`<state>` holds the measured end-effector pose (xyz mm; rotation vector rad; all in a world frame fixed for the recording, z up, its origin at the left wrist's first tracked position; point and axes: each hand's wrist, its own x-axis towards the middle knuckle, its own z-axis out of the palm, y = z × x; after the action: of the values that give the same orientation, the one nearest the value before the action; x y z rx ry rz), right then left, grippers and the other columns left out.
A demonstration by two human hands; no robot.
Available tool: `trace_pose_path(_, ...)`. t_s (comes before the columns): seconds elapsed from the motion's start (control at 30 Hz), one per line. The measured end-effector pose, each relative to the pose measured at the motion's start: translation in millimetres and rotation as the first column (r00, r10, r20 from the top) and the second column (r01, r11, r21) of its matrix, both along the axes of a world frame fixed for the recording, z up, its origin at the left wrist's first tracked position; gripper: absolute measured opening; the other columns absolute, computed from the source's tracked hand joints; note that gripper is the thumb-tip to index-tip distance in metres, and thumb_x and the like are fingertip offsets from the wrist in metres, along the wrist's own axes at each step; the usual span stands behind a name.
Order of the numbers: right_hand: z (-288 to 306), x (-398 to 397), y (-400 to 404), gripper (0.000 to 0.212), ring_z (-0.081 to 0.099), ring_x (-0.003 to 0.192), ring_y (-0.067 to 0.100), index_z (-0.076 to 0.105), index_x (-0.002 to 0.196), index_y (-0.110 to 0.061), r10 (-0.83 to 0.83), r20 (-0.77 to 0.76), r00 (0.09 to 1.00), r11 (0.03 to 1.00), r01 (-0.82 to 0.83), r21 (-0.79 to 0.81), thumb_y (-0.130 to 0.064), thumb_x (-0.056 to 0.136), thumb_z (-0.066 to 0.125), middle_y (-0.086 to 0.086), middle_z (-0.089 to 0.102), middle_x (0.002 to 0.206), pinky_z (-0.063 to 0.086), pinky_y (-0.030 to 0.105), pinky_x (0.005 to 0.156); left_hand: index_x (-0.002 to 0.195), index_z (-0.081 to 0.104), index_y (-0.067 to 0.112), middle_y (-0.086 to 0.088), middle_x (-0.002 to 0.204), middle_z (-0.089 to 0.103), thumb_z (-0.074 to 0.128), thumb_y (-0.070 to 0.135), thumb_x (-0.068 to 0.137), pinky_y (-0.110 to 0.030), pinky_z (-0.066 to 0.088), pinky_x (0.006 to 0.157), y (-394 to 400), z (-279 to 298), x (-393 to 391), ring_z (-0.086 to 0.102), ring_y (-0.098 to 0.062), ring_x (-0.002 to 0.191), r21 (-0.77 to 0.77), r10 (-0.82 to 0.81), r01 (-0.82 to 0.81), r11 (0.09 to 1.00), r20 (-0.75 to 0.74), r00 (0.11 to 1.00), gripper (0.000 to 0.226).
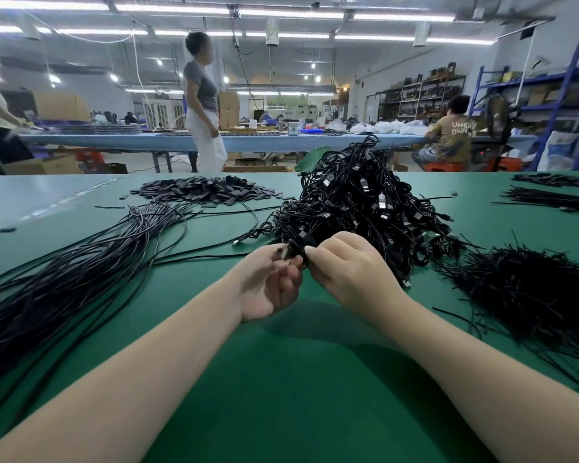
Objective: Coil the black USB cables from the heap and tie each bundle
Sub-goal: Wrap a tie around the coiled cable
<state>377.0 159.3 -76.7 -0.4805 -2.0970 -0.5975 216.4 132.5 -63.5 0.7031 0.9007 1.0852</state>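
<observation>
Both hands meet above the green matte work table, just in front of the tall tangled heap of coiled black USB cables. The left hand, palm turned up, has its fingers curled round a small black cable bundle; the right hand pinches the same bundle from the other side, fingertips closed on it. The bundle is mostly hidden between the hands, so its long axis and heading cannot be told. Left of the heap, a sheaf of long loose black cables lies with its long axis running from the near left corner toward the heap. Right of the heap sits a bristling pile of thin black wire ties. Behind and left of the heap lies a flat scatter of small black rectangular tabs.
</observation>
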Motion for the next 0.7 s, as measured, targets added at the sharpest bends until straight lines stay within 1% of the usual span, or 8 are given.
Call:
trace_pose_path(0.07,0,0,0,0.007,0.059,0.059,0.032,0.069,0.076,0.005,0.000,0.010,1.000,1.000,0.000,0.015,0.001,0.080,0.064,0.012,0.061,0.066,0.052,0.039,0.056,0.076,0.063,0.014,0.006,0.050,0.053,0.053,0.017,0.087,-0.014,0.037,0.034,0,-1,-2,0.048,-0.004,0.037,0.028,-0.001,0.002,1.000,-0.036,0.999,0.016)
trace_pose_path(0.13,0,0,-3,0.005,0.060,0.062,0.033,0.069,0.078,0.005,0.002,-0.044,0.999,0.999,-0.005,-0.054,0.002,0.080,0.066,0.013,0.063,0.068,0.053,0.040,0.058,0.104,0.064,0.021,0.002,0.051,0.056,0.052,0.020,0.096,-0.016,0.038,0.039,5,-7,-1,0.052,-0.010,0.040,0.229,0.184,-0.131,0.965,-0.227,0.956,0.014)
trace_pose_path(0.27,24,3,0,0.008,0.065,0.074,0.030,0.072,0.088,0.002,-0.036,-0.245,0.969,0.991,0.002,-0.137,-0.002,0.081,0.069,0.011,0.070,0.081,0.054,0.037,0.070,0.112,0.060,0.026,0.002,0.051,0.061,0.049,0.023,0.098,-0.022,0.041,0.044,9,-33,-9,0.053,-0.013,0.043,0.638,0.540,-0.083,0.765,-0.566,0.623,0.017)
trace_pose_path(0.4,80,7,22,0.005,0.059,0.067,0.011,0.070,0.086,-0.006,-0.131,-0.392,0.911,0.968,0.032,-0.250,-0.007,0.084,0.066,0.001,0.068,0.077,0.045,0.009,0.064,0.093,0.059,0.043,0.013,0.053,0.061,0.048,0.024,0.093,-0.024,0.041,0.046,8,-43,-10,0.048,-0.009,0.042,0.642,0.559,0.118,0.757,-0.732,0.390,0.022)
trace_pose_path(0.5,137,11,69,0.010,0.055,0.068,0.009,0.070,0.090,-0.006,-0.292,-0.470,0.833,0.933,0.139,-0.333,-0.010,0.088,0.061,0.000,0.066,0.080,0.039,0.002,0.070,0.092,0.061,0.041,0.026,0.055,0.055,0.047,0.024,0.090,-0.022,0.034,0.046,8,-41,-5,0.048,-0.001,0.045,0.607,0.560,0.246,0.755,-0.793,0.238,0.022)
trace_pose_path(0.57,176,19,107,0.021,0.048,0.067,0.007,0.066,0.107,-0.001,-0.495,-0.311,0.811,0.808,0.298,-0.509,-0.010,0.094,0.053,0.006,0.062,0.087,0.036,0.006,0.067,0.094,0.063,0.040,0.031,0.058,0.053,0.048,0.024,0.089,-0.019,0.031,0.048,9,-42,-4,0.048,0.002,0.050,0.583,0.548,0.281,0.762,-0.813,0.197,0.022)
trace_pose_path(0.63,194,22,137,0.033,0.035,0.058,0.009,0.049,0.125,0.010,-0.608,0.067,0.791,0.550,0.481,-0.683,0.000,0.093,0.046,0.011,0.046,0.079,0.033,0.017,0.053,0.092,0.063,0.041,0.026,0.057,0.053,0.047,0.024,0.088,-0.018,0.030,0.048,10,-41,-4,0.048,-0.001,0.050,0.565,0.532,0.258,0.784,-0.825,0.191,0.023)
trace_pose_path(0.7,191,19,145,0.053,0.038,0.058,0.011,0.031,0.139,0.006,-0.595,0.307,0.743,0.447,0.623,-0.642,0.005,0.089,0.047,0.012,0.043,0.081,0.032,0.020,0.047,0.089,0.062,0.041,0.024,0.057,0.053,0.047,0.022,0.087,-0.018,0.030,0.048,12,-40,-4,0.047,-0.003,0.052,0.553,0.514,0.245,0.796,-0.832,0.209,0.024)
